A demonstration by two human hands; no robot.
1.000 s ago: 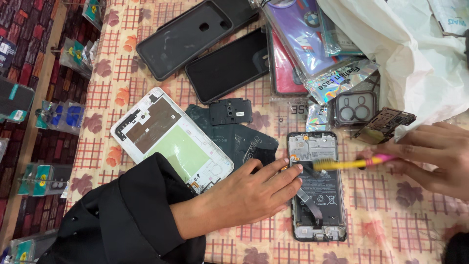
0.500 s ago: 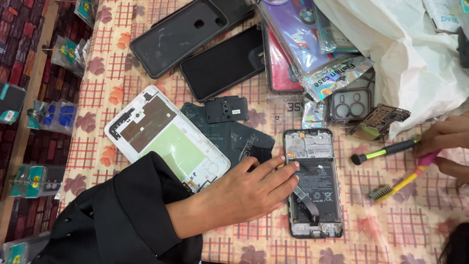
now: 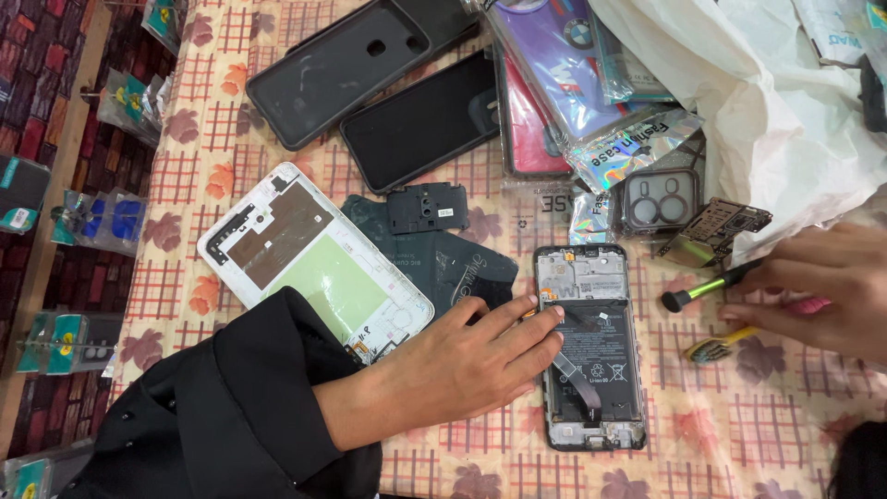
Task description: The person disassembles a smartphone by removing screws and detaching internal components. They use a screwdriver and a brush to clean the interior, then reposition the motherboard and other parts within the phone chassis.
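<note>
We pressed our left hand (image 3: 462,356) flat, fingers together and extended, against the left edge of the opened phone (image 3: 589,346). The phone lay on the checked tablecloth (image 3: 739,434) directly right of those fingertips, its long axis running toward and away from us; the left hand was the nearer. Its back was off, exposing the black battery, a flex ribbon and the upper board. Our right hand (image 3: 813,291) gripped a green-handled brush (image 3: 711,286) just right of the phone.
</note>
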